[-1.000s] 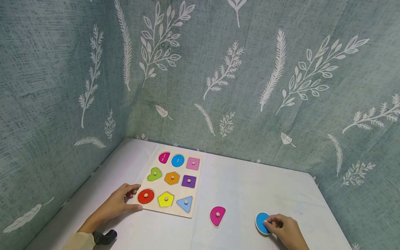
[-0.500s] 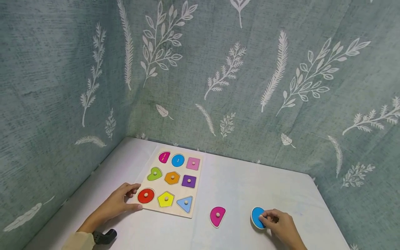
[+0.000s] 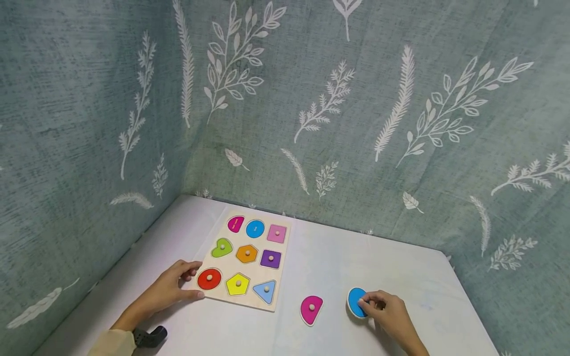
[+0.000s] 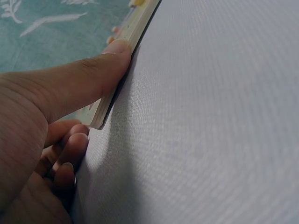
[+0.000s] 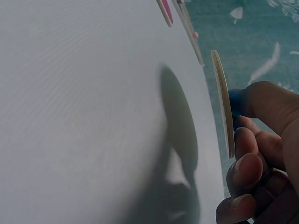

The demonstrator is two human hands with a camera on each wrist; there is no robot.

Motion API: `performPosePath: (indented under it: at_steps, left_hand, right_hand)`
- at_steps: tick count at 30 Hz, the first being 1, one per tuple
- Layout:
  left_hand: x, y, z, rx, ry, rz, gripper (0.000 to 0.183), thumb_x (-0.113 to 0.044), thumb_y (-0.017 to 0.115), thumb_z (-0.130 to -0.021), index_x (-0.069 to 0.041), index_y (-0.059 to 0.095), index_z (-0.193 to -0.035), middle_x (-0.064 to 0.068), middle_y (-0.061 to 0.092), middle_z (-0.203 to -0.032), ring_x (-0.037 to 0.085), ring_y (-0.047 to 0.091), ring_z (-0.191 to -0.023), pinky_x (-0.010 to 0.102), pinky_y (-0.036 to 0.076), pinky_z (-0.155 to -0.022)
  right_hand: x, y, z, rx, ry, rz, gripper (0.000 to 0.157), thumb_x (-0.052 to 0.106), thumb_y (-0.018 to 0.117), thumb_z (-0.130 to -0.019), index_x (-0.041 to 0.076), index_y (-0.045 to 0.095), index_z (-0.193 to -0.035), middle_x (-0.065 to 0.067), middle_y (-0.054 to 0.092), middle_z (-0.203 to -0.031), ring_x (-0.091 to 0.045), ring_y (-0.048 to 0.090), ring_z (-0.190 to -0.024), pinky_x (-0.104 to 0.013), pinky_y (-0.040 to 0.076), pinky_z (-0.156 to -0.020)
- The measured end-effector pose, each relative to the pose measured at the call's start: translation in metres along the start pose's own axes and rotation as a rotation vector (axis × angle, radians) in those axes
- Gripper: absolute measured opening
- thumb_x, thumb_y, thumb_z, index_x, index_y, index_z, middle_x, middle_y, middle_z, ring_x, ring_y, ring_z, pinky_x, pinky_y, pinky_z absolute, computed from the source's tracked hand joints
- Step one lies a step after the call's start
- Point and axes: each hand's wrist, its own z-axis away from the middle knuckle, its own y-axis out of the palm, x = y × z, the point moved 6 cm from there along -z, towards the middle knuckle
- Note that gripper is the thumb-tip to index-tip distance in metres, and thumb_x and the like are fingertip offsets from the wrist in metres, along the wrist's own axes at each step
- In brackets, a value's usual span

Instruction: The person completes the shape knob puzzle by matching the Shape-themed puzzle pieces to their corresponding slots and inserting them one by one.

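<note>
My right hand (image 3: 388,312) pinches a blue round puzzle piece (image 3: 355,302) by its knob, which the fingers hide. In the right wrist view the piece (image 5: 223,107) is edge-on above the table, its shadow below. A wooden peg puzzle board (image 3: 231,295) lies to the left. Around its near left corner my left hand (image 3: 171,287) grips, thumb on the front edge and fingers at the side. Two recesses at the board's far row, a magenta half-round (image 3: 235,224) and a blue round one (image 3: 255,229), hold no knobbed piece. A magenta half-round piece (image 3: 311,310) lies between board and right hand.
Knobbed pieces fill the board's other recesses, among them a red circle (image 3: 215,283), a yellow pentagon (image 3: 237,289) and a purple square (image 3: 270,264). White cloth covers the table (image 3: 369,262). Leaf-patterned green fabric (image 3: 267,123) walls the back and sides.
My right hand has carried the blue piece leftward and slightly away from me, lifting it from the table toward the magenta piece. The left hand keeps its place at the board's corner.
</note>
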Motion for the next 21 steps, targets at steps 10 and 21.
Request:
performPosePath:
  at_steps: [10,21]
  left_hand:
    - [-0.004,-0.001,0.000,-0.001,0.028,-0.014,0.092,-0.030,0.097,-0.068,0.003,0.055,-0.142,0.005,0.053,-0.108,0.023,0.051,-0.103,0.046,0.050,-0.097]
    - [-0.001,-0.001,0.001,-0.016,0.025,-0.023,0.092,-0.030,0.098,-0.067,0.003,0.056,-0.142,0.005,0.053,-0.107,0.023,0.050,-0.102,0.046,0.050,-0.096]
  right_hand:
    - [0.010,0.010,-0.015,-0.008,-0.035,-0.004,0.019,0.025,0.086,-0.085,0.011,0.077,-0.094,0.004,0.061,-0.076,-0.012,0.053,-0.070,-0.024,0.045,-0.057]
    - [0.027,0.025,-0.030,-0.004,-0.092,0.020,0.016,0.022,0.085,-0.086,0.011,0.076,-0.093,0.005,0.061,-0.076,-0.012,0.053,-0.071,-0.024,0.046,-0.058]
